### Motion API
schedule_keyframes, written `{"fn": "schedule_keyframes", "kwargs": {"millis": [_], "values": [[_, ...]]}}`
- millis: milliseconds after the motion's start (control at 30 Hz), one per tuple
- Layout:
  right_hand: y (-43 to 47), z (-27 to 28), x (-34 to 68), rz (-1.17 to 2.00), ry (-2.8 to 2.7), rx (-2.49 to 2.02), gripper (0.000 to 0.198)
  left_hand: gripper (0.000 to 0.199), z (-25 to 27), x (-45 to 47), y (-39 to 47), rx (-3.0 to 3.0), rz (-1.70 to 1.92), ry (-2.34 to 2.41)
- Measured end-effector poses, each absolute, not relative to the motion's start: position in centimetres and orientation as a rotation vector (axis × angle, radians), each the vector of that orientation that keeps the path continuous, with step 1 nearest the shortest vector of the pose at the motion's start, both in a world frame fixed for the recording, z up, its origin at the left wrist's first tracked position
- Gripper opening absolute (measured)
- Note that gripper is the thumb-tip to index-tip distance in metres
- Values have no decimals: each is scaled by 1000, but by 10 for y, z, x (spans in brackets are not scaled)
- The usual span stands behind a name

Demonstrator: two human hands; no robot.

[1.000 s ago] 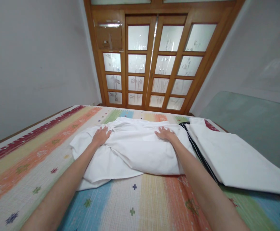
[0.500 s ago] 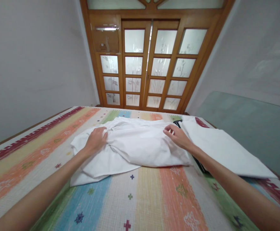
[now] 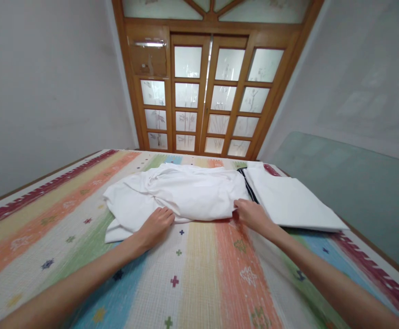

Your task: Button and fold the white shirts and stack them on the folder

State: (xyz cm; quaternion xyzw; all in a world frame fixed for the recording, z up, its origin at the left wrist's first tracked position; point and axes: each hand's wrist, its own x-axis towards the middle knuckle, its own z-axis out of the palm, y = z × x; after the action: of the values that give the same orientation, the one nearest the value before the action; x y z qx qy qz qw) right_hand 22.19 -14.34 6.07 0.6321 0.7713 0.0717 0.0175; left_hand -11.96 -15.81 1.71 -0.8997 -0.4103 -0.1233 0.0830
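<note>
A crumpled white garment (image 3: 199, 187), loosely gathered with a knot-like pucker left of its middle, lies across the striped bedspread. My left hand (image 3: 158, 224) is at its near edge, fingers curled down and closed on the fabric. At the near right corner, my right hand (image 3: 250, 214) pinches the garment between thumb and fingers. Just right of that hand lies a folded white cloth piece (image 3: 295, 201) with black striped trim along its left side. The garment's underside and my left fingertips are hidden.
The bedspread (image 3: 199, 274) has coloured bands and small motifs. A pale green headboard-like panel (image 3: 350, 183) stands along the right edge. Wooden doors with glass panes (image 3: 206, 91) close off the far end, between plain walls.
Both hands have come nearer, from the garment's top to its near edge, and the right has closed on its corner. The garment's near edge now lies farther back.
</note>
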Motion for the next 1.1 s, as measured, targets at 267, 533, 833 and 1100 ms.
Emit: {"fn": "schedule_keyframes", "kwargs": {"millis": [267,533,833,1100], "values": [[-112,138,266,505,2334,2833,33,21,74,-179,-177,-2878,-731,-1440],[-117,165,327,189,2199,3312,39,34,98,-224,-228,-3222,-489,-1829],[-129,163,246,53,2404,2578,30,46,111,-218,-236,-3463,-68,-1781],[-121,130,111,-272,3192,1630,21,67,55,-319,-135,-1928,-272,-2496]]}}
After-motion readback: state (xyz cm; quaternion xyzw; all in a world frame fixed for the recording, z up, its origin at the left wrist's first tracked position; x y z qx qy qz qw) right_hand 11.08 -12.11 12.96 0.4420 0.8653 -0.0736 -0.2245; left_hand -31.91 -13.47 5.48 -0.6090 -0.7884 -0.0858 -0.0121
